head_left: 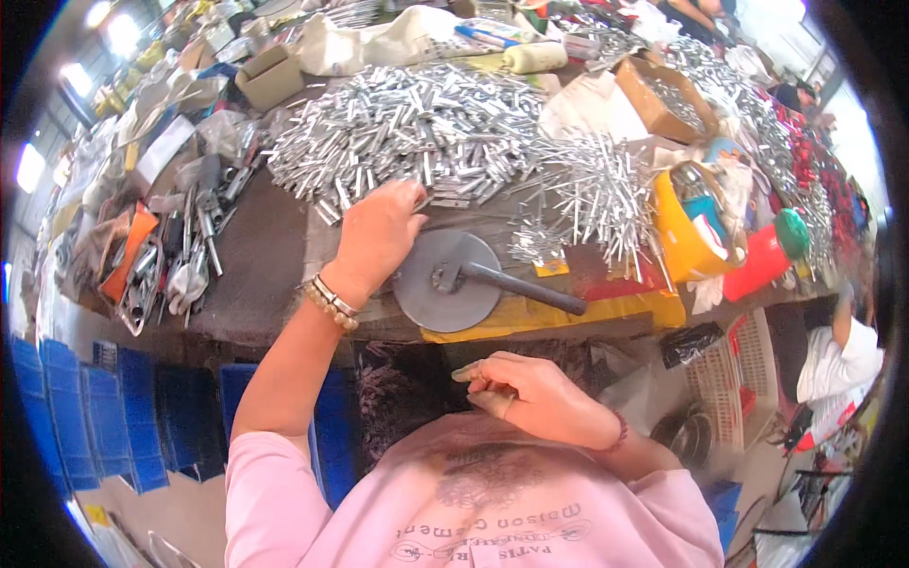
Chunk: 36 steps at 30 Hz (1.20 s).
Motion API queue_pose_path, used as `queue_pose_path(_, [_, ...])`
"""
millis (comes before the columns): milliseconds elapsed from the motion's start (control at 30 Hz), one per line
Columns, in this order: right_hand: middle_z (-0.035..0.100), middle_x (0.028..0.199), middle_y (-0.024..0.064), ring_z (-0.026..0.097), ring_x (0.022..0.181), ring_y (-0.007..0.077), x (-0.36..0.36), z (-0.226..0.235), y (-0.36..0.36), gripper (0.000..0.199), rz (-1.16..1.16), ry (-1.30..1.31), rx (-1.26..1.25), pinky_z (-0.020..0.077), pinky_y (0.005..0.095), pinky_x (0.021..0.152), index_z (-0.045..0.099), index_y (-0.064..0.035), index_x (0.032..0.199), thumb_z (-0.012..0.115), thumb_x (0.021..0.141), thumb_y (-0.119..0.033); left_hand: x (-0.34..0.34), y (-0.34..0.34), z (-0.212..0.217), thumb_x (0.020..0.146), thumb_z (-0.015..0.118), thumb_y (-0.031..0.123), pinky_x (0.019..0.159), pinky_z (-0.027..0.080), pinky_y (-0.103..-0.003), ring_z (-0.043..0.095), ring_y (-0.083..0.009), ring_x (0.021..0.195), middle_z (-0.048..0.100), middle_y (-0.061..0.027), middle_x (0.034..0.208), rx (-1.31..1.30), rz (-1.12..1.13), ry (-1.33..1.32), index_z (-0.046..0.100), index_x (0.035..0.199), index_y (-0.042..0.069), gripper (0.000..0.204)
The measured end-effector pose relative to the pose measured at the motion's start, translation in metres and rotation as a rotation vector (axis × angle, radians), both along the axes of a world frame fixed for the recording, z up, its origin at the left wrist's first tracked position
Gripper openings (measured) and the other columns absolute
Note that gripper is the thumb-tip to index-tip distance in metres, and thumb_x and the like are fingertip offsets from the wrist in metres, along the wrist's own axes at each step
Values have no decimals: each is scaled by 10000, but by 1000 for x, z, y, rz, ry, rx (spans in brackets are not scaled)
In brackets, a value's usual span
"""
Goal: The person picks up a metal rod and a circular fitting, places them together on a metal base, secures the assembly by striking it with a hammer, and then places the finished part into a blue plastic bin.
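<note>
By the grey disc [437,305], the left hand [381,229] perhaps touches metal pieces [407,133]

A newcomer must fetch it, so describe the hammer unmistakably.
On the workbench, find the big heap of silvery metal pieces. On its near side, beside the left hand, lies a round grey plate. The hammer rests on that plate, its handle reaching past the right edge; its dull, dark T-shape sets it apart from the shiny pieces.

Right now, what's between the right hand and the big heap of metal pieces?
Head view: going from the right hand to the heap, a yellow strip, then a round grey disc with a hammer-like tool on it.
</note>
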State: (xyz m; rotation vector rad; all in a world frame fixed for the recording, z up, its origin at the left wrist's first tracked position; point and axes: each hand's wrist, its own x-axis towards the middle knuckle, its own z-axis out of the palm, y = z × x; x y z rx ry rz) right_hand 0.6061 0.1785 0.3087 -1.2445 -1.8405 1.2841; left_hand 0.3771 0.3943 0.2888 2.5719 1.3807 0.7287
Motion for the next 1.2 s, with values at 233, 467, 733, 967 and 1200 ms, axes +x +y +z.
queue_pose_path(233, [754, 1001, 126, 757, 942, 344, 56, 22, 56, 129, -373, -432, 624, 610, 429, 820, 796, -81, 1054, 766, 929, -71, -4, -12, 1, 1006, 732, 100, 776, 589, -352, 731, -220, 909, 724, -75, 1041, -334, 104, -447, 681, 1338, 92, 336])
queue_pose_path(467, [674, 982, 88, 702, 990, 297, 76, 0, 165, 32, -386, -836, 976, 581, 437, 848, 752, -98, 900, 744, 876, -79, -16, -74, 29, 1012, 755, 94, 676, 572, -253, 702, -102, 844, 708, -13, 1019, -726, 92, -1073, 628, 1439, 62, 447])
queue_pose_path(733, [701, 965, 65, 711, 968, 282, 67, -2, 172, 37, -206, -885, 1119, 581, 442, 863, 742, -68, 871, 736, 845, -94, -15, -116, -8, 984, 806, 20, 748, 546, -209, 658, -39, 883, 723, 8, 1022, -741, 28, -981, 676, 1211, 68, 265])
queue_pose_path(967, [731, 938, 145, 741, 817, 283, 17, 5, 81, 130, -296, -38, 317, 592, 340, 738, 746, 3, 1017, 737, 900, 59, -23, -126, -5, 971, 804, 11, 811, 536, -266, 676, -104, 935, 720, -21, 1037, -531, 52, -620, 757, 1161, 41, 198])
queue_pose_path(1200, [664, 899, 88, 717, 852, 304, 9, -7, 64, 91, -162, -481, 742, 588, 443, 751, 748, -79, 950, 743, 869, -40, -23, -126, 2, 913, 848, 49, 775, 531, -349, 683, -262, 914, 695, -105, 988, -240, 0, -368, 813, 1077, 27, 169])
